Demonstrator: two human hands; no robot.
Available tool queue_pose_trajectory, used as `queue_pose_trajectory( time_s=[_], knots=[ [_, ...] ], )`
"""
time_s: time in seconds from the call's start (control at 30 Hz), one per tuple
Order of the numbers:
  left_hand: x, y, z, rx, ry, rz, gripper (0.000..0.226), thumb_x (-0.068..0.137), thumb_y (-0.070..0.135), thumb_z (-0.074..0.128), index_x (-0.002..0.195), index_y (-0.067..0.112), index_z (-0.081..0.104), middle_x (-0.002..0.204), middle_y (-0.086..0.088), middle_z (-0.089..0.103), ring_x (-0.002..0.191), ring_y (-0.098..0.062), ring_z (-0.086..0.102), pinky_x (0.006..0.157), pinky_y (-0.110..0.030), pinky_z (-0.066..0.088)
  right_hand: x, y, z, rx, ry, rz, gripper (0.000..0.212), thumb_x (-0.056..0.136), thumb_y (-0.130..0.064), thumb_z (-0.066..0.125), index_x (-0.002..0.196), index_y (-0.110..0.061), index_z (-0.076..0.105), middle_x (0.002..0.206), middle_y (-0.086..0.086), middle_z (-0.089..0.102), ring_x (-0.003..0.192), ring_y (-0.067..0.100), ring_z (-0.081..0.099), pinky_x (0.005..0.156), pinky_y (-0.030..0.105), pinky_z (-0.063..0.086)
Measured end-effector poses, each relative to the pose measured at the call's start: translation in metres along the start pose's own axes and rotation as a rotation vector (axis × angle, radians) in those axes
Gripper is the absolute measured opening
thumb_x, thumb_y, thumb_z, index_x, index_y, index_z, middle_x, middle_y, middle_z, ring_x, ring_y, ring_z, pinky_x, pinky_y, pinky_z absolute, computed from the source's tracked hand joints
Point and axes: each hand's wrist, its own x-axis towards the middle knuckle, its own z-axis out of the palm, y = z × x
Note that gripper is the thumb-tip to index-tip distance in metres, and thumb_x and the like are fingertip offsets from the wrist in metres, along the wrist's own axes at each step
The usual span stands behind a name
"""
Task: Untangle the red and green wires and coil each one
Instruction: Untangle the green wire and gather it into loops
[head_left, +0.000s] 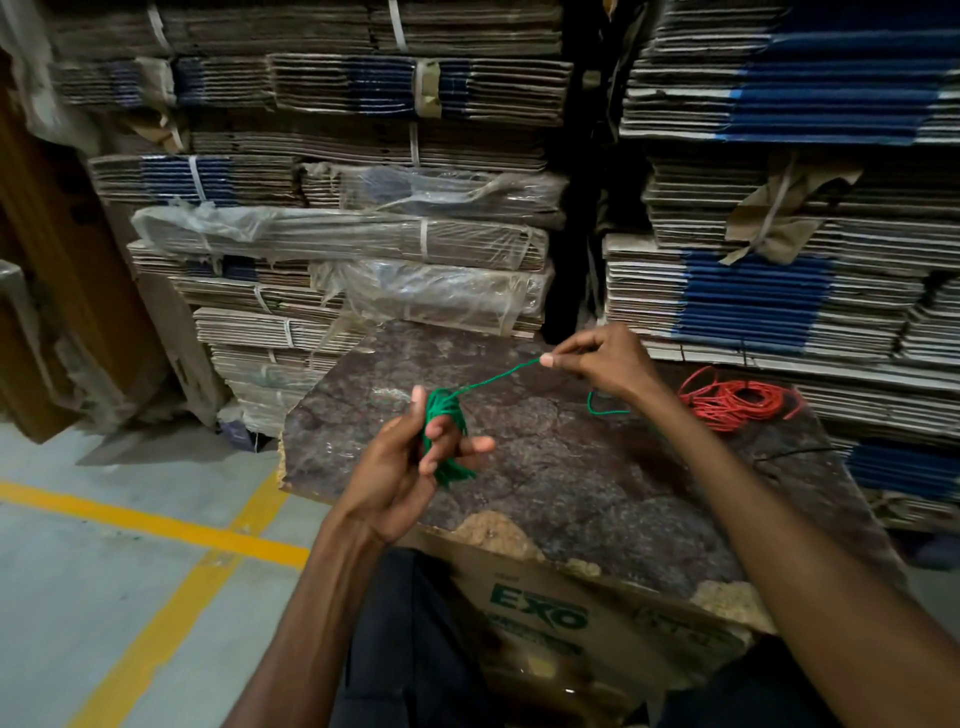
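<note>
Green wire (444, 415) bundle gripped in left hand (410, 467); right hand (602, 364) fingers pinch its free strand. Red wire (737, 400) coiled on surface (545, 467) nearby.

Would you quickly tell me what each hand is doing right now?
Left hand: grips the green wire bundle.
Right hand: pinches the green wire's free strand.

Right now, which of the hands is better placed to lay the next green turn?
Probably the right hand: it pinches the free green wire stretched from the bundle, while the left hand grips that bundle and can only anchor it.
</note>
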Motion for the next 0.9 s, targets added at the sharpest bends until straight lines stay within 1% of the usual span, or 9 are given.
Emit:
queue_pose_trajectory(
  time_s=[0.13,0.27,0.37,0.47,0.53,0.63,0.73,0.8,0.9],
  knots=[
    [0.005,0.010,0.003,-0.216,0.033,0.063,0.053,0.092,0.046,0.035,0.052,0.019,0.055,0.046,0.000,0.047,0.100,-0.030,0.070,0.091,-0.060,0.043,-0.018,0.015,0.027,0.046,-0.188,0.075,0.009,0.081,-0.035,0.076,0.074,-0.030,0.074,0.051,0.000,0.060,0.043,0.015,0.049,0.047,0.024,0.039],
    [0.013,0.018,-0.001,-0.339,0.007,0.114,0.054,0.097,0.045,0.032,0.056,0.022,0.057,0.089,-0.004,0.073,0.124,-0.033,0.056,0.094,-0.069,0.036,-0.048,0.024,0.049,0.023,-0.405,0.139,0.015,0.088,-0.038,0.069,0.087,-0.024,0.074,0.058,0.003,0.064,0.038,0.013,0.048,0.045,0.022,0.036],
    [0.021,0.025,-0.007,-0.325,0.034,0.150,0.055,0.099,0.045,0.029,0.057,0.023,0.056,0.126,-0.010,0.065,0.127,-0.034,0.053,0.093,-0.069,0.037,-0.074,0.024,0.057,-0.010,-0.501,0.166,0.021,0.090,-0.039,0.066,0.090,-0.019,0.075,0.057,0.002,0.064,0.038,0.010,0.049,0.041,0.018,0.036],
    [0.030,0.031,-0.015,-0.277,0.039,0.182,0.050,0.098,0.046,0.031,0.060,0.025,0.056,0.137,-0.009,0.058,0.131,-0.033,0.049,0.096,-0.067,0.036,-0.096,0.021,0.056,0.078,-0.613,0.112,0.016,0.093,-0.035,0.064,0.088,-0.023,0.074,0.052,0.001,0.059,0.037,0.008,0.048,0.041,0.018,0.035],
    [0.040,0.032,-0.023,-0.201,0.082,0.189,0.047,0.096,0.047,0.034,0.061,0.025,0.056,0.138,-0.009,0.057,0.132,-0.032,0.048,0.107,-0.063,0.029,-0.105,0.017,0.052,0.079,-0.666,0.047,0.015,0.095,-0.029,0.061,0.086,-0.023,0.072,0.050,-0.001,0.057,0.039,0.007,0.048,0.043,0.019,0.038],
    [0.057,0.027,-0.036,-0.046,0.166,0.198,0.043,0.099,0.044,0.035,0.066,0.022,0.054,0.131,-0.011,0.060,0.127,-0.025,0.051,0.115,-0.050,0.024,-0.113,0.014,0.043,0.077,-0.675,0.024,0.016,0.096,-0.012,0.058,0.109,-0.008,0.067,0.045,-0.009,0.053,0.040,0.002,0.048,0.041,0.017,0.038],
    [0.068,0.016,-0.042,0.157,0.261,0.260,0.036,0.105,0.033,0.031,0.077,0.018,0.046,0.119,-0.014,0.059,0.126,-0.013,0.055,0.090,-0.031,0.043,-0.119,0.006,0.029,0.003,-0.683,-0.038,0.017,0.096,-0.011,0.056,0.109,-0.012,0.067,0.054,-0.003,0.057,0.043,0.008,0.050,0.044,0.018,0.038],
    [0.071,0.008,-0.047,0.473,0.346,0.306,0.042,0.106,0.033,0.033,0.073,0.017,0.051,0.108,-0.008,0.066,0.116,-0.003,0.059,0.084,-0.032,0.042,-0.122,-0.006,0.015,-0.083,-0.662,-0.109,0.016,0.096,-0.018,0.057,0.107,-0.020,0.069,0.062,0.002,0.062,0.049,0.010,0.055,0.049,0.023,0.042],
    [0.072,-0.004,-0.048,0.972,0.332,0.382,0.049,0.100,0.049,0.035,0.069,0.019,0.057,0.086,-0.002,0.064,0.083,0.000,0.061,0.072,-0.035,0.044,-0.122,-0.028,-0.009,-0.294,-0.524,-0.309,0.017,0.094,-0.029,0.061,0.105,-0.027,0.074,0.066,-0.012,0.066,0.055,-0.004,0.057,0.058,0.026,0.044]
  ],
)
